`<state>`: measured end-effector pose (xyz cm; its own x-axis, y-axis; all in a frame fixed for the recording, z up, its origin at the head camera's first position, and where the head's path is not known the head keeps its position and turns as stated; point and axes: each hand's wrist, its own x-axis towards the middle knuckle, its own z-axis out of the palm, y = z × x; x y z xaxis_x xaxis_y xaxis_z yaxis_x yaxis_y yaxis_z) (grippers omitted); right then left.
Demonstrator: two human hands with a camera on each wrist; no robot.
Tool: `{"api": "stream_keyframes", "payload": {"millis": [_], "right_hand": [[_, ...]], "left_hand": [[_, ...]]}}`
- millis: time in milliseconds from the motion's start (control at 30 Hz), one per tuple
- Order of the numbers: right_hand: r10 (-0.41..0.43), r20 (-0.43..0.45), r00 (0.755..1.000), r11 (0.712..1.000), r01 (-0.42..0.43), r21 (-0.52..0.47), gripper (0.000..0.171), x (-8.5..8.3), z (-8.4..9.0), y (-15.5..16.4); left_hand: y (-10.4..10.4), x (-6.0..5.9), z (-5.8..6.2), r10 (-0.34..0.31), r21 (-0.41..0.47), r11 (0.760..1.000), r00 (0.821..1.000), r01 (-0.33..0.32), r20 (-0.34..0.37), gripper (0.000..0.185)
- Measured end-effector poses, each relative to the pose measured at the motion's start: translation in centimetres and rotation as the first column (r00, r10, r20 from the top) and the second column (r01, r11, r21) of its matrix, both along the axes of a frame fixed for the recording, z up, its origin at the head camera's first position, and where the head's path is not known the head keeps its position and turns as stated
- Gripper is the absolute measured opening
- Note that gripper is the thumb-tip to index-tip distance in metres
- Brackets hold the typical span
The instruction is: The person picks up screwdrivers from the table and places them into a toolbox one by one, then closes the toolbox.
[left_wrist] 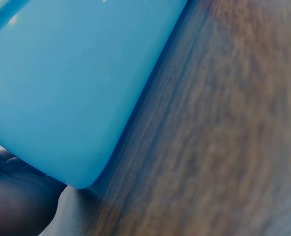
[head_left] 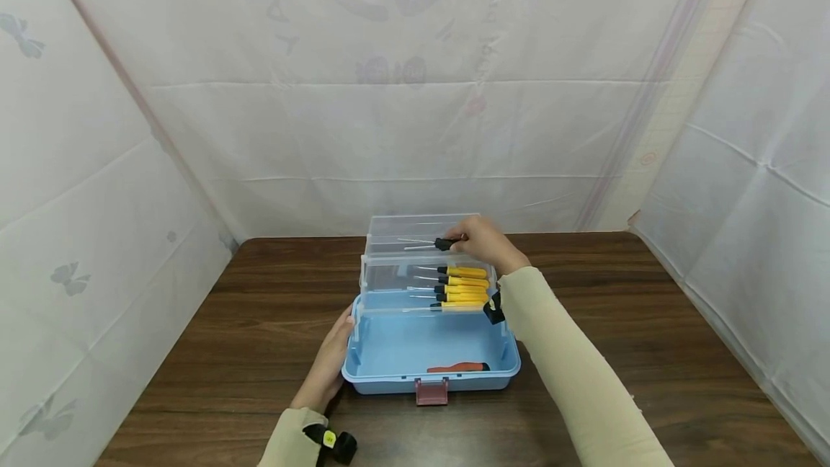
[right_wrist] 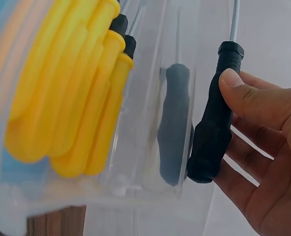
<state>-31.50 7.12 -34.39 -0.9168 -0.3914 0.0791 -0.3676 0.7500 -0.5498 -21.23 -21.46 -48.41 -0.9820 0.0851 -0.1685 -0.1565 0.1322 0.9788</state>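
Thumb and fingers [right_wrist: 248, 98] of the right hand [head_left: 483, 242] curl round the black-handled screwdriver with a thin steel shaft [right_wrist: 214, 113], pinching its grip over the upper clear plastic tray [head_left: 415, 233] at the back of the box. The right wrist view catches a grey reflection of that handle in the tray's clear wall, something the head view is too far off to show. Just below sits the row of yellow-handled screwdrivers with black collars [head_left: 462, 287] in the lower clear tray [head_left: 389, 279]. Down in the light blue plastic toolbox [head_left: 389, 352] lies an orange-and-black tool [head_left: 457, 367] near the front wall, above the dusty-pink latch [head_left: 431, 390].

Over to the left hand [head_left: 327, 366]: it rests flat against the toolbox's left side, fingers fairly straight; the left wrist view shows only blurred blue wall and palm. A yellow label on the black wrist strap [head_left: 329, 439] is too small to read. Everything stands on a dark brown wood-grain table [head_left: 648, 323], with white fabric sheets [head_left: 389, 92], faintly printed with butterflies and mirrored lettering, as walls.
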Motion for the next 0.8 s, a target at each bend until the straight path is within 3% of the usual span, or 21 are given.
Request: {"api": "stream_keyframes", "payload": {"millis": [800], "right_hand": [[0.006,-0.025,1.000,1.000,-0.006,0.021,0.025,0.5,-0.6,-1.3]], "left_hand": [[0.0,-0.3,-0.6,0.011,0.010,1.000,1.000,-0.011,-0.003,0.063]]}}
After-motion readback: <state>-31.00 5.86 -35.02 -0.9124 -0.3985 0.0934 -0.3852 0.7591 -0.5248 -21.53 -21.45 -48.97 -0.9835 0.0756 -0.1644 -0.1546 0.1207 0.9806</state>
